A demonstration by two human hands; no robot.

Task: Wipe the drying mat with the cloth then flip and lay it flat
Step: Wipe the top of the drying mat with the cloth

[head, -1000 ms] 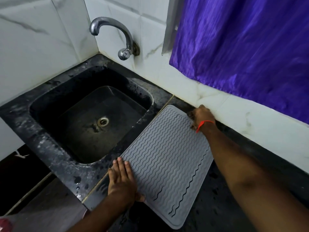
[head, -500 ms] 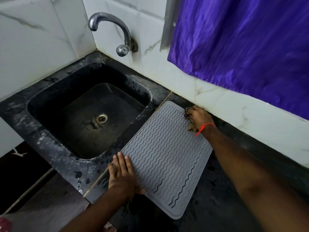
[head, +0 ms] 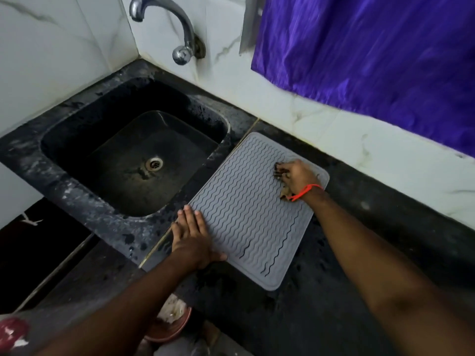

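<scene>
A black stone counter point(head: 359, 291) fills the lower and middle frame (its surface speckled and mottled), with a dark sink point(head: 133, 150) sunk into it at centre left and a grey ribbed drying mat point(head: 246, 214) lying flat at centre.

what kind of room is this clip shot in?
Most likely a home kitchen or wash area: a dark stone sink with a wall tap over it, set in a black countertop, and a grey ridged drying mat lying beside the basin.

Right hand point(head: 298, 177) with cloth point(head: 282, 176) now further in from the drying mat's point(head: 246, 214) far corner.
</scene>
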